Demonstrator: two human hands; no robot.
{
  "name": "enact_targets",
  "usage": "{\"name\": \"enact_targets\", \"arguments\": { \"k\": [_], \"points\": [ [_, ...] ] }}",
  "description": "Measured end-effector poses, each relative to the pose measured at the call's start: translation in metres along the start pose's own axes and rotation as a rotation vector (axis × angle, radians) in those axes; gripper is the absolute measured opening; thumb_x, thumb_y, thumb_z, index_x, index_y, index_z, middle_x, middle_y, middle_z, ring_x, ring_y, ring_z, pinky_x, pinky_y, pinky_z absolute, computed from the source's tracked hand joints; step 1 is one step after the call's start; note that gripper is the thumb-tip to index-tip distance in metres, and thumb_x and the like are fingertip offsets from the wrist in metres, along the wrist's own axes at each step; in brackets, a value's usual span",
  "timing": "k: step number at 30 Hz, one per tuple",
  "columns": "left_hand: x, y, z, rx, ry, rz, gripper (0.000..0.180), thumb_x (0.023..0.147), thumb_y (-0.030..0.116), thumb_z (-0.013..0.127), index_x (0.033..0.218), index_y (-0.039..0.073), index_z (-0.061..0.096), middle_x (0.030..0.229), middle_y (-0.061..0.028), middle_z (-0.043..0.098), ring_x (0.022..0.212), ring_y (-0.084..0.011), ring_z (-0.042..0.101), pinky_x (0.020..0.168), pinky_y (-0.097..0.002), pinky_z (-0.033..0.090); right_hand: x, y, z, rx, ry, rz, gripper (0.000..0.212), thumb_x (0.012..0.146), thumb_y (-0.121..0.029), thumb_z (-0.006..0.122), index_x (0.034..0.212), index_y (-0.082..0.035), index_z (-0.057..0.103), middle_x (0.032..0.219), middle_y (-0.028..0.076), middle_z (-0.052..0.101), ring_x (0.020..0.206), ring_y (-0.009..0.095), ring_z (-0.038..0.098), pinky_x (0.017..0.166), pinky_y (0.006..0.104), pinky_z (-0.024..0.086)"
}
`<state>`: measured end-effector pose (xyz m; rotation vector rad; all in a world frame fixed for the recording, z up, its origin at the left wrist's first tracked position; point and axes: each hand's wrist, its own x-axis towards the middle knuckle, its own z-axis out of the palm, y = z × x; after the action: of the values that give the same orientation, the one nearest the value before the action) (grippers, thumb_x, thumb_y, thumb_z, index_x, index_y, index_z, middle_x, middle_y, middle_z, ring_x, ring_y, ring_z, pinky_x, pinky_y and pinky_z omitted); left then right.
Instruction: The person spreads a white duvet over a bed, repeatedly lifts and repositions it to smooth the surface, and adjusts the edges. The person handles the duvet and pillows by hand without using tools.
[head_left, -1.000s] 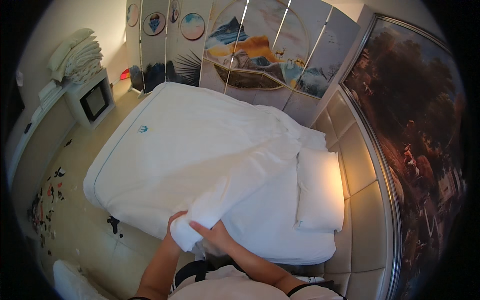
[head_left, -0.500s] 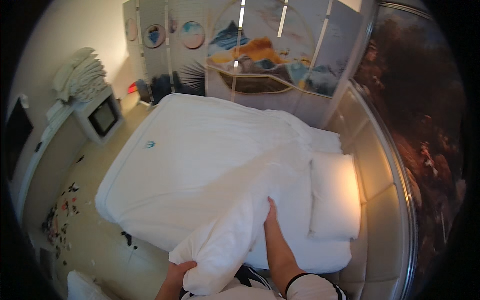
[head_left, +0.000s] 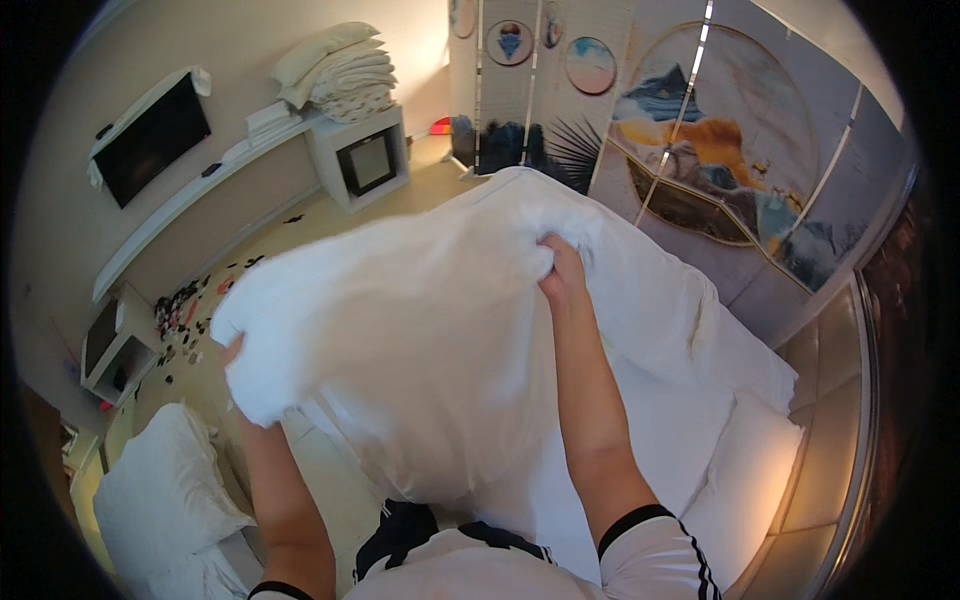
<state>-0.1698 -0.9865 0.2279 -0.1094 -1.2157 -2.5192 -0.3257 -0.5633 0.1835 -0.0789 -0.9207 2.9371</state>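
While the right hand clenches one edge of the white quilt, the left hand grasps another part farther left — most of that hand is hidden behind the cloth. Between the two hands the quilt hangs raised over the near side of the bed, its far part lying across the mattress. A white pillow rests by the headboard at right. Beyond the bed stands a painted folding screen; at left hangs a dark television — small dark and red scraps litter the floor.
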Motion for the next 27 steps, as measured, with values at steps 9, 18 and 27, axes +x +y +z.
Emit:
{"name": "enact_targets", "arguments": {
  "k": [9, 18, 27],
  "points": [
    [0.052, -0.016, -0.190, -0.134, 0.064, -0.055, 0.060, 0.088, 0.034, 0.049, 0.135, 0.001, 0.033, 0.130, -0.0180, 0.046, 0.114, -0.0330, 0.050, 0.095, -0.0459, 0.043, 0.074, 0.185, 0.016, -0.133, 0.065, 0.175, 0.023, 0.070, 0.006, 0.054, 0.092, -0.002, 0.055, 0.087, 0.009, 0.056, 0.082, 0.024, 0.057, 0.073, 0.0380, 0.051],
    [0.037, -0.120, -0.356, 0.062, 0.216, -0.837, 0.061, 0.070, 0.011, 0.060, 0.126, -0.002, 0.042, 0.108, -0.0195, 0.057, 0.089, -0.0318, 0.061, 0.076, -0.0422, 0.052, -0.011, 0.336, -0.223, -0.118, 0.801, 0.415, 0.026, 0.070, -0.001, 0.045, 0.094, -0.003, 0.053, 0.096, 0.013, 0.055, 0.093, 0.033, 0.055, 0.079, 0.0518, 0.047],
    [0.074, -0.106, -0.348, -0.099, 0.239, -1.181, 0.065, 0.063, -0.001, 0.056, 0.127, -0.002, 0.041, 0.110, -0.0203, 0.057, 0.093, -0.0349, 0.060, 0.078, -0.0471, 0.052, 0.017, 0.291, -0.106, 0.025, 0.591, 0.105, 0.044, 0.084, -0.029, 0.049, 0.120, -0.003, 0.051, 0.122, 0.013, 0.054, 0.112, 0.033, 0.050, 0.097, 0.0487, 0.038]
  ]
}}
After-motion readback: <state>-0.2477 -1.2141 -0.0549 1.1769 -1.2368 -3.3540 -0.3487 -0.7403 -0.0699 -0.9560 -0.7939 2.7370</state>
